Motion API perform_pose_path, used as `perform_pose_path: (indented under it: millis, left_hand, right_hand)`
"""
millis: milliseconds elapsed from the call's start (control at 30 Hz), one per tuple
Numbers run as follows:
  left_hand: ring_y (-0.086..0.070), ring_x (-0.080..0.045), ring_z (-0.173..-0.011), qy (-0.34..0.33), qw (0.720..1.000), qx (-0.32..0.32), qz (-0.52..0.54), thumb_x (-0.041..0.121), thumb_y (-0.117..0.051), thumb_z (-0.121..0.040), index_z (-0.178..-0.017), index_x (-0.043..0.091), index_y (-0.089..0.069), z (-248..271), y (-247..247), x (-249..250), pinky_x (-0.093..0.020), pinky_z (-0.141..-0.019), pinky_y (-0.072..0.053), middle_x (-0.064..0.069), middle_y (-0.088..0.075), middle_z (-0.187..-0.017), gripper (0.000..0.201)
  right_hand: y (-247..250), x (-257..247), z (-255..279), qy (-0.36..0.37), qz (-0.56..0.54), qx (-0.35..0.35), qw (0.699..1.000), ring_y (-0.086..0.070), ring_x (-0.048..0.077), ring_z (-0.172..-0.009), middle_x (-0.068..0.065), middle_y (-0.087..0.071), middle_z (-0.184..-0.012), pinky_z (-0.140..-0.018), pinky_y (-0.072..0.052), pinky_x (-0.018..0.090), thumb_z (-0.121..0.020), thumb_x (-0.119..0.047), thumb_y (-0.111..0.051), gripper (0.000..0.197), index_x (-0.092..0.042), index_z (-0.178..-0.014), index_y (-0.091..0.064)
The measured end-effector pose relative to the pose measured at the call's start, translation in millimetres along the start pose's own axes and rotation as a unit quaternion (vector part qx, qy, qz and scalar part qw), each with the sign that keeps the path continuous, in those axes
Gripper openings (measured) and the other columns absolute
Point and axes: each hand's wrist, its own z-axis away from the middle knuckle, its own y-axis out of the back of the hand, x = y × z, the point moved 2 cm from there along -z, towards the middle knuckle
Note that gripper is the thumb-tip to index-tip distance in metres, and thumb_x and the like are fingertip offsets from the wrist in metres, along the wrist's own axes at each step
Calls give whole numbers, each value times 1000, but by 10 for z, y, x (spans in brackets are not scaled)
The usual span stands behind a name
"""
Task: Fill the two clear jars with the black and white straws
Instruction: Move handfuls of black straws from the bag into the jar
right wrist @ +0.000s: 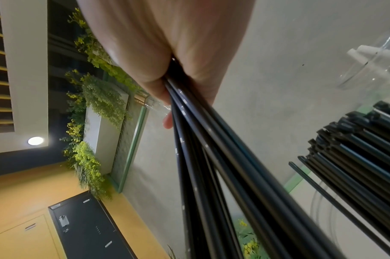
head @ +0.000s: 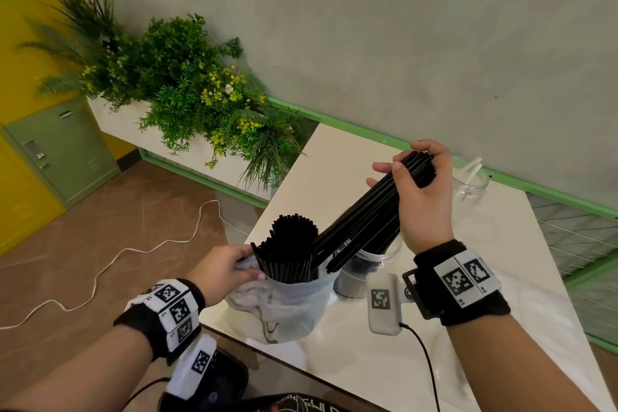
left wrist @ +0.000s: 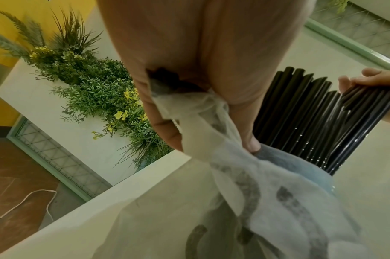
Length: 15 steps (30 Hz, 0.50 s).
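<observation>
A translucent white bag (head: 287, 308) stands on the white table (head: 468, 328), packed with upright black straws (head: 291, 241). My left hand (head: 245, 266) pinches the bag's rim (left wrist: 203, 108) on its left side. My right hand (head: 413, 177) grips a tilted bundle of black straws (head: 364, 214) near its upper end; the lower ends reach the bag's mouth, in front of the near clear jar (head: 354, 278). In the right wrist view the held straws (right wrist: 203, 149) fan downward from the fingers. A second clear jar (head: 470, 182) at the back right holds white straws (head: 475, 165).
The table's left edge (head: 267, 207) drops to a brown floor with a white cable (head: 133, 249). A planter of green plants (head: 187, 87) lies behind and to the left. A grey wall with a green rail (head: 351, 127) borders the table's far side. A black object (head: 220, 378) sits below the near edge.
</observation>
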Motion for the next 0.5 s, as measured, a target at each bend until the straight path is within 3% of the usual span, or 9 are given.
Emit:
perform_pose_path:
  millis: [67,133,233,367,500]
  left_hand:
    - [-64,-7,-91,0,1000,1,0,25,-74,-80,-90,41,-65,-5,-11,0,-34,-85,-51,9,-72,-93,20]
    - [-64,-14,-90,6,1000,4,-1,28,-74,-79,-91,32,-68,-13,-21,-16,-40,-84,-51,3,-72,-90,14]
    - [-64,-23,-92,12,1000,6,-4,36,-74,-75,-91,21,-68,-19,-32,-54,-46,-84,-49,-6,-71,-91,24]
    - [-63,-25,-91,12,1000,10,-7,39,-74,-73,-89,20,-67,-26,-23,-69,-46,-83,-49,-8,-70,-91,26]
    - [-64,-18,-90,6,1000,11,-2,28,-76,-77,-90,29,-70,-19,-24,-17,-41,-84,-51,1,-72,-89,15]
  right_hand:
    - [38,-15,-27,4,3,3,1000,-69,25,-89,8,-50,-98,-77,-58,49,-95,7,-46,29,-21,-104,-47]
    - [96,-12,-50,2,2,15,1000,-69,25,-89,8,-50,-97,-77,-58,49,-95,6,-46,27,-20,-102,-48]
    - [210,10,-91,-9,-16,44,999,-68,25,-89,9,-51,-97,-78,-58,49,-95,6,-47,25,-18,-100,-49]
    - [296,25,-133,-20,-29,64,997,-68,25,-89,4,-53,-91,-76,-58,46,-95,6,-48,24,-18,-97,-49]
    - [370,23,-180,-18,-33,80,996,-67,26,-89,4,-53,-91,-75,-58,44,-95,6,-48,23,-17,-97,-50]
